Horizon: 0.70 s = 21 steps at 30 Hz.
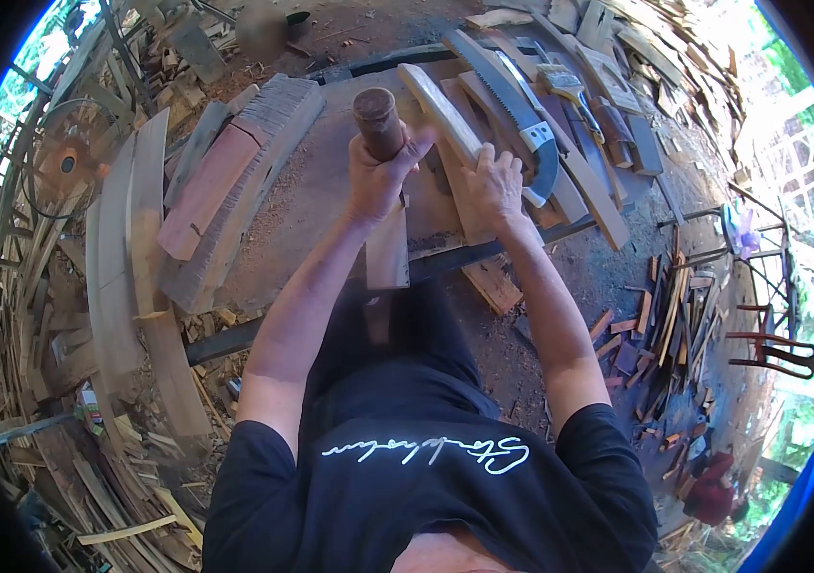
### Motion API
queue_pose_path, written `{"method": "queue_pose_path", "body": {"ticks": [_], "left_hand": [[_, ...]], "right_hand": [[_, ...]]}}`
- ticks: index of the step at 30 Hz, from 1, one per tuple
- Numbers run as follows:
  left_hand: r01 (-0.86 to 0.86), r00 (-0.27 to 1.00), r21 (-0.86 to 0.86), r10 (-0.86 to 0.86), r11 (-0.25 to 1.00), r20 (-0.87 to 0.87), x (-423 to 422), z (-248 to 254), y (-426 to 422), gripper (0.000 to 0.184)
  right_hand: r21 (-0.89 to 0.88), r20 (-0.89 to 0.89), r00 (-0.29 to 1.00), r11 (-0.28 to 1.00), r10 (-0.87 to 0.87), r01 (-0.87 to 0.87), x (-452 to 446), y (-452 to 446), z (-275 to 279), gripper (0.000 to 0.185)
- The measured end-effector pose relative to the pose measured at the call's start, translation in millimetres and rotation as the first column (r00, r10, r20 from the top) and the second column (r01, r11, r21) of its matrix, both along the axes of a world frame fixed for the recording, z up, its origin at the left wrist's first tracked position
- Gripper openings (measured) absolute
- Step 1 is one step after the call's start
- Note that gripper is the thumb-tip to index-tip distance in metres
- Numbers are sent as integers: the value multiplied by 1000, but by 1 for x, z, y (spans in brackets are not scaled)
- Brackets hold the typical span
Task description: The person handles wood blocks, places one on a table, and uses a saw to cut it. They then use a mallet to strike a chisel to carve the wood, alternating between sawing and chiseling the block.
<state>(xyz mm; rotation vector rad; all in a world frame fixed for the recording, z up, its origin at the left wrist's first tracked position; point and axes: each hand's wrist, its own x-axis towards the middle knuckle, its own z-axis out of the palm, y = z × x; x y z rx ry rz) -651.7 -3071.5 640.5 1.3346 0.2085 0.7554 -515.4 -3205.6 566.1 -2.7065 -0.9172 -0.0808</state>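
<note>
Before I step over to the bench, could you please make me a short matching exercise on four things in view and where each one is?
Things:
1. Round brown wooden piece
2. Pale wooden bar
3. Saw
4. Fan

Places:
A. Lying beside the right hand, on its right
B. Far left of the picture, showing an orange centre
C. Upright in the grasp of the left hand
D. Near end touched by the fingers of the right hand

Pairs: 1-C, 2-D, 3-A, 4-B.

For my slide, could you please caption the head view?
Left hand gripping a brown cylinder, right hand on a wooden bar.
</note>
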Motion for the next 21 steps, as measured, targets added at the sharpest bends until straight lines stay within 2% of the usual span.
{"method": "queue_pose_path", "body": {"ticks": [4, 6, 7, 9, 13, 15, 21], "left_hand": [[6, 1000, 9, -6, 1000, -7, -1, -1, 0, 23], [4, 1000, 15, -4, 1000, 1, -2, -2, 0, 23], [7, 1000, 11, -7, 1000, -9, -2, -1, 0, 23], [12, 1000, 5, -12, 1000, -17, -2, -2, 0, 23], [15, 1000, 27, -15, 1000, -7, 0, -4, -1, 24], [22, 1000, 25, -22, 999, 10, 0, -5, -2, 24], [-18, 1000, 37, 19, 999, -21, 1, -2, -4, 25]], "right_hand": [[118, -60, 998, 993, 3, 4, -17, -10, 12, 58], [327, -228, 972, 945, 48, 30, -30, -18, 24, 56], [325, -229, 972, 945, 48, 30, -35, -23, 27, 56], [438, -249, 963, 899, 108, 12, -42, -34, 34, 53], [477, -303, 941, 879, 152, 12, -56, -55, 47, 52], [488, -394, 903, 872, 170, 49, -62, -63, 57, 57], [546, -390, 905, 835, 171, 77, -70, -85, 66, 55]]}}
